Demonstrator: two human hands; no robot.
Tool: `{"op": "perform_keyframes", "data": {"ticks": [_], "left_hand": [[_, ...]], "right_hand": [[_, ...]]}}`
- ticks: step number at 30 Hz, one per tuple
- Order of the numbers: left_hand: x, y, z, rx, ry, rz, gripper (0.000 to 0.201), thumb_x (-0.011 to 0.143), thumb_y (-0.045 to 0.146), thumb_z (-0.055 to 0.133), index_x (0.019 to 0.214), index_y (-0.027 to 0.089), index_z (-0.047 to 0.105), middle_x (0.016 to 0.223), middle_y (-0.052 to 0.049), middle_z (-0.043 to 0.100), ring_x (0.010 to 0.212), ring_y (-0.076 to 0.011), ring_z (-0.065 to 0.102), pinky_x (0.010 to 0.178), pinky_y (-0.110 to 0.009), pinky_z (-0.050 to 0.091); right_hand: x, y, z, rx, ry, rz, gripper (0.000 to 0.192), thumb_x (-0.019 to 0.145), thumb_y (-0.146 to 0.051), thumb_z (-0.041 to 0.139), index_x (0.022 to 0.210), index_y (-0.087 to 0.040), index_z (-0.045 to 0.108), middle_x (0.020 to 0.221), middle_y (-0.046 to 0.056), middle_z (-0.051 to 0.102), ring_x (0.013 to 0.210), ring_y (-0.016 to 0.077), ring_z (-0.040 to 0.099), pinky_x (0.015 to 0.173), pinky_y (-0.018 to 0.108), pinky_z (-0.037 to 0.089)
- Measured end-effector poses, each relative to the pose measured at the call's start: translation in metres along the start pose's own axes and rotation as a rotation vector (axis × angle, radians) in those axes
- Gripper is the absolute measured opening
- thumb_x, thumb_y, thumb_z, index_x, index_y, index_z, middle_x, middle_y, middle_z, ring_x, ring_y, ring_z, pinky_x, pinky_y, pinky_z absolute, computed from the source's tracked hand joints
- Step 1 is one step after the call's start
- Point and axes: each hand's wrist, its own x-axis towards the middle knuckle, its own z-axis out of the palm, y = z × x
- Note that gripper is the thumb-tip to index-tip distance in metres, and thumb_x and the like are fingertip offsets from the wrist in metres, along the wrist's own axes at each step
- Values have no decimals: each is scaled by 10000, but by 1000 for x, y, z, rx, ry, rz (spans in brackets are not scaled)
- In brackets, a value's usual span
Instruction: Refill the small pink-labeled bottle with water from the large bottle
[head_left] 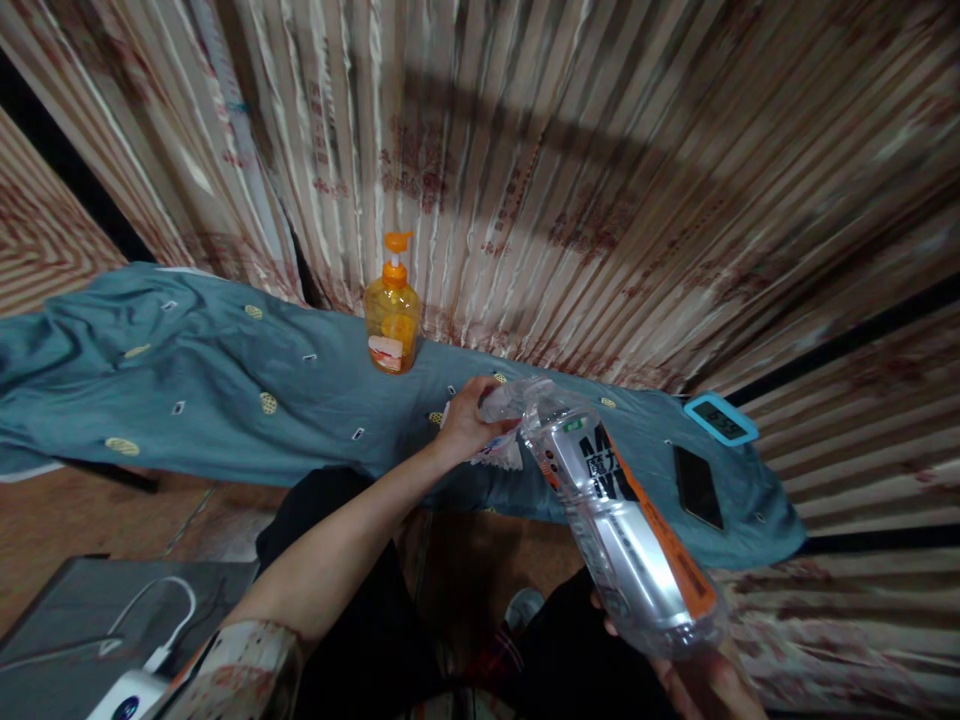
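Nearest, at the bottom right, the right hand (701, 680) grips the base of a clear plastic bottle (626, 525); the bottle tilts up and away to the left, its silver and orange label facing the camera, its neck end over the near edge of the table; only part of that hand shows, its fingers wrapped under the bottle's bottom. At the near left lie a grey surface (67, 620) with a white cable (161, 600) looping across it, and a patterned sleeve at the left elbow; between the arms are dark trousers and a shoe (523, 607) on the brown floor.

Further out, the left hand (469, 420) reaches across to the bottle's top; its fingers close around the neck and crumpled clear plastic there, with a bit of white label just beneath the palm; whether a cap sits under the fingers cannot be told.

Beyond the hands a teal cloth (225, 390) covers the table; on its right part a black phone (697, 487) lies flat, and just behind it a blue timer (721, 419) sits at the far right corner; both are well apart from the hands. At the far edge, left of the left hand, an orange pump bottle (391, 315) stands upright; behind it hangs a striped curtain (600, 150).
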Motion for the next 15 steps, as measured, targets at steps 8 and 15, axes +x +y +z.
{"op": "perform_keyframes", "data": {"ticks": [8, 15], "left_hand": [[0, 1, -1, -1, 2, 9, 433, 601, 299, 818, 946, 162, 596, 921, -28, 614, 876, -181, 586, 821, -321, 484], [-1, 2, -2, 4, 5, 15, 436, 592, 289, 825, 950, 165, 608, 917, -27, 629, 888, -192, 598, 821, -332, 491]], "right_hand": [[-1, -2, 3, -17, 89, 0, 512, 727, -488, 756, 1209, -340, 666, 1174, 118, 715, 1060, 353, 674, 886, 456, 548], [-4, -6, 37, 17, 320, -50, 647, 645, -581, 789, 1212, -313, 631, 1091, 86, 749, 946, 313, 718, 781, 364, 577]]}}
